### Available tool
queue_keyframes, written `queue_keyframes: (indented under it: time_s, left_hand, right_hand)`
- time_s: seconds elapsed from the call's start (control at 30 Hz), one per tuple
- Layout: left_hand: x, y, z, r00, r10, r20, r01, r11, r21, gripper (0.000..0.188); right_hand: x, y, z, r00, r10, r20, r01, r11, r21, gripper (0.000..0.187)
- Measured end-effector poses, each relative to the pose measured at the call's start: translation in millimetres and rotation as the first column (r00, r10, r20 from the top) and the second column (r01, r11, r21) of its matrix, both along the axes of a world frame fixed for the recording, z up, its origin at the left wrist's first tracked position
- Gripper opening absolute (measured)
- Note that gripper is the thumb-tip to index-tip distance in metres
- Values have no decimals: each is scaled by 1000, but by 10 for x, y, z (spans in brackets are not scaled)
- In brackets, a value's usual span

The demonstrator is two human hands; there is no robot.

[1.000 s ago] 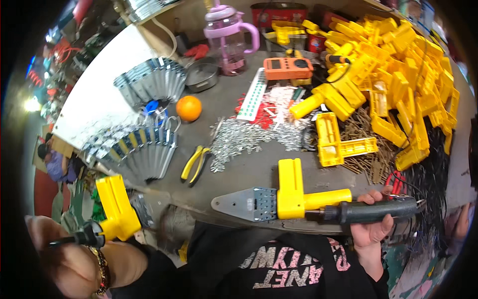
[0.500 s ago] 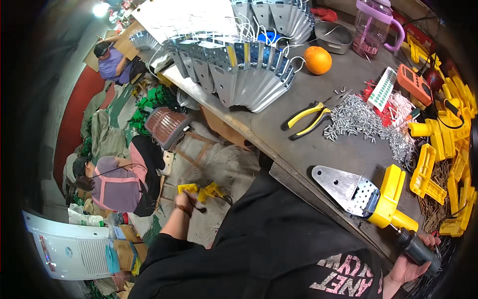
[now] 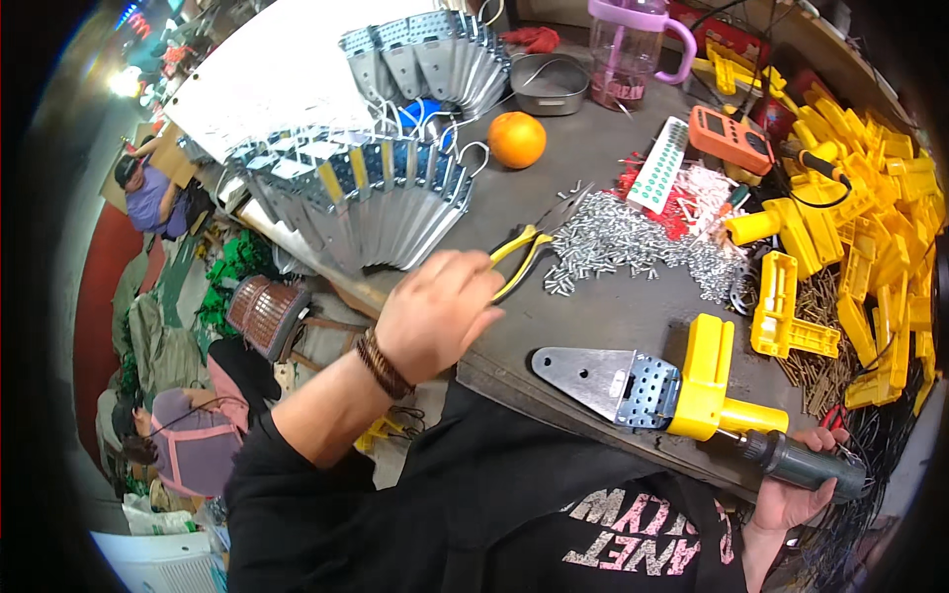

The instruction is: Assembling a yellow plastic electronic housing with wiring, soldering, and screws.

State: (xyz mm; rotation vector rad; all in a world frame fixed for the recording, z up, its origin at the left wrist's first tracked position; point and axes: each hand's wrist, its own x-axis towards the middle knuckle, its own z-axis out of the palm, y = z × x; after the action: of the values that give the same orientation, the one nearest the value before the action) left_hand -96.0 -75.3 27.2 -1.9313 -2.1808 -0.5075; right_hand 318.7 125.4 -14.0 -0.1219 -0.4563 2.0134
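Above the bench's front edge, my left hand is slightly bent and open, its thumb apart from the fingers. It overlaps the handle ends of yellow-and-black pliers; contact is unclear. At the lower right, my right hand is closed around a dark cylindrical electric screwdriver. Its bit points at a yellow plastic handle piece. That piece is joined to a tapered metal plate with a perforated bent end, lying on the bench. The joint at the bit is too small to make out.
Loose silver screws lie beyond the pliers. At right are yellow plastic parts and an orange meter. Fanned metal plates, an orange fruit, a metal tin and a purple-handled cup stand farther back. A person sits at left.
My left hand has risen from low at the left, beside yellow plastic parts, to the pliers on the bench. The view has shifted right. My right hand still holds the screwdriver against the yellow piece.
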Motion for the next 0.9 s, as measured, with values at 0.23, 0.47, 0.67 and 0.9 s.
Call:
queue_keyframes:
  time_s: [0.23,0.47,0.67,0.9]
  left_hand:
    - [-63,174,-532,959,263,105,-278,942,189,30]
    - [-28,-24,-33,855,-144,498,-270,697,664,31]
    - [196,106,463,711,-496,499,46,740,671,33]
    - [649,1028,-128,289,-574,766,-44,792,610,28]
  right_hand:
    - [76,55,-32,999,40,-33,-39,999,13,67]
    - [180,96,-81,1000,-24,6,24,1000,-11,50]
    - [47,16,79,999,-20,-44,17,997,-74,56]
    - [74,-28,118,986,-97,135,105,993,-54,54]
